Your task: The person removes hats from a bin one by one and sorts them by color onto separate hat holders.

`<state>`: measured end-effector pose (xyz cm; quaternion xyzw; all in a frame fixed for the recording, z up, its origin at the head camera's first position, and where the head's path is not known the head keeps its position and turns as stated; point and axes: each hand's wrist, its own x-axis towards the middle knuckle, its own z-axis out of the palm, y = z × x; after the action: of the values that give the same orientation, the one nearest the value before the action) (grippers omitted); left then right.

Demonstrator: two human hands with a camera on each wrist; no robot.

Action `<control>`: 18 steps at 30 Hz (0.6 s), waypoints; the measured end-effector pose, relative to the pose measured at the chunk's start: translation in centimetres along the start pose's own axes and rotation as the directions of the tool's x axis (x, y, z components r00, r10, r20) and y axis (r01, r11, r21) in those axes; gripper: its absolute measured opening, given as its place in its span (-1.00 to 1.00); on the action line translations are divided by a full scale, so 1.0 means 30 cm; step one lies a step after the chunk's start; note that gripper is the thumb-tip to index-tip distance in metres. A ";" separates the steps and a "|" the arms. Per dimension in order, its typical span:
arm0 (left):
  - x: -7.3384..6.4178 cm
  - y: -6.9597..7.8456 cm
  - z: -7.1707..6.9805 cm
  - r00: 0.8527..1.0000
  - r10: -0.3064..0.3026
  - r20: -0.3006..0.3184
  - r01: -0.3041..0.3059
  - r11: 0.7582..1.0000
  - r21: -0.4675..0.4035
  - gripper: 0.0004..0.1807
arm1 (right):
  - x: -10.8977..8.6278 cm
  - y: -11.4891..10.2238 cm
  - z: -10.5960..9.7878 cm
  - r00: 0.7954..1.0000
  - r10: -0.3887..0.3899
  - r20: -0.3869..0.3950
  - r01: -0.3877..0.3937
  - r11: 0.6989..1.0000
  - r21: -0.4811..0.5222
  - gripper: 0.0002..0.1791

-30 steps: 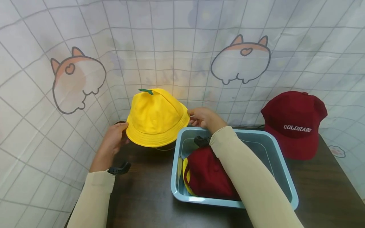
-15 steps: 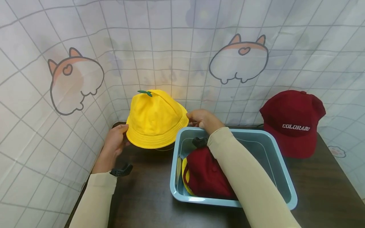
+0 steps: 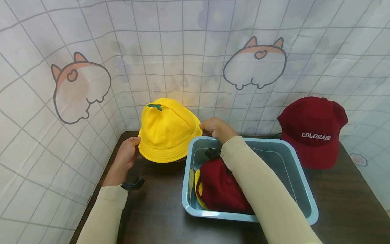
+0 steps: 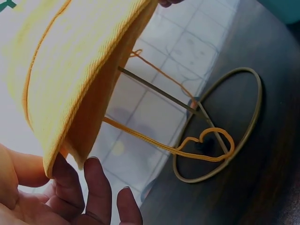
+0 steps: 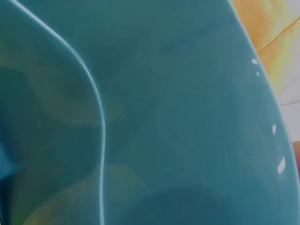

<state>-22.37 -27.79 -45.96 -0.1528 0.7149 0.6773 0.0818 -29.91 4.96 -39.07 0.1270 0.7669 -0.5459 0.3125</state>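
A yellow bucket hat (image 3: 167, 132) with a green leaf sprout (image 3: 154, 107) on its crown stands at the back left. My left hand (image 3: 126, 153) pinches the left side of its brim between thumb and fingers. At the right side of the brim, my right hand (image 3: 219, 129) pinches the edge, its fingertips partly hidden. Beneath the hat, the left wrist view shows a thin stand rod (image 4: 161, 92) rising from a ring base on the table. An orange cord (image 4: 140, 136) hangs from the hat down to that base. The right wrist view shows mostly blue bin wall.
A light blue bin (image 3: 222, 216) sits close to the hat, under my right forearm. Inside it lie a maroon cap (image 3: 223, 189) and something yellow (image 3: 198, 189). A maroon COLORADO cap (image 3: 313, 118) stands at the back right. A tile-patterned cloth (image 3: 198, 51) rises behind the dark table.
The yellow hat has come down a little and shifted slightly right, with my left hand moving along with it. My right hand keeps nearly the same place at the brim.
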 end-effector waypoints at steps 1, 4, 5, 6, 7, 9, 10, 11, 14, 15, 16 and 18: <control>0.003 -0.003 0.001 1.000 -0.002 0.000 0.002 1.000 -0.001 -0.77 | 0.000 0.000 0.000 1.000 -0.002 0.002 0.002 1.000 -0.016 -0.72; 0.012 -0.011 0.004 1.000 -0.015 -0.009 0.015 1.000 0.015 -0.77 | -0.001 0.000 -0.002 1.000 -0.002 0.010 0.003 0.998 -0.063 -0.72; 0.015 -0.013 0.005 1.000 -0.017 -0.012 0.017 1.000 0.025 -0.77 | -0.001 0.000 -0.003 1.000 -0.003 0.012 0.004 0.997 -0.081 -0.71; 0.018 -0.014 0.006 1.000 -0.023 -0.017 0.023 0.999 0.033 -0.77 | -0.002 0.000 -0.004 1.000 -0.005 0.013 0.006 0.994 -0.106 -0.71; 0.019 -0.014 0.008 0.999 -0.025 -0.022 0.026 0.999 0.047 -0.76 | -0.002 0.000 -0.005 1.000 -0.007 0.013 0.009 0.992 -0.127 -0.71; 0.021 -0.014 0.011 0.999 -0.028 -0.028 0.030 0.997 0.071 -0.74 | -0.003 0.000 -0.006 1.000 -0.008 0.016 0.011 0.986 -0.167 -0.71; 0.022 -0.013 0.013 0.999 -0.028 -0.036 0.031 0.996 0.084 -0.73 | -0.004 -0.001 -0.006 1.000 -0.009 0.017 0.012 0.984 -0.179 -0.72; 0.022 -0.012 0.014 0.999 -0.028 -0.041 0.032 0.995 0.097 -0.72 | -0.005 -0.001 -0.005 1.000 -0.008 0.018 0.011 0.982 -0.190 -0.73; 0.025 -0.011 0.019 0.999 -0.025 -0.043 0.031 0.991 0.130 -0.68 | -0.007 -0.004 -0.002 1.000 -0.001 0.023 0.005 0.981 -0.194 -0.74; 0.027 -0.011 0.020 0.999 -0.026 -0.040 0.031 0.990 0.141 -0.67 | -0.007 -0.005 -0.001 1.000 -0.001 0.022 0.005 0.981 -0.195 -0.74; 0.029 -0.011 0.021 0.999 -0.027 -0.038 0.032 0.988 0.150 -0.66 | -0.007 -0.006 0.000 1.000 -0.002 0.021 0.006 0.980 -0.198 -0.73; 0.036 -0.014 0.022 0.999 -0.027 -0.028 0.031 0.987 0.160 -0.65 | -0.008 -0.008 0.001 1.000 -0.007 0.018 0.011 0.977 -0.213 -0.70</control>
<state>-23.31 -27.25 -46.75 -0.1648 0.7660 0.6142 0.0943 -29.85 4.88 -38.75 0.0846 0.8190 -0.4630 0.3281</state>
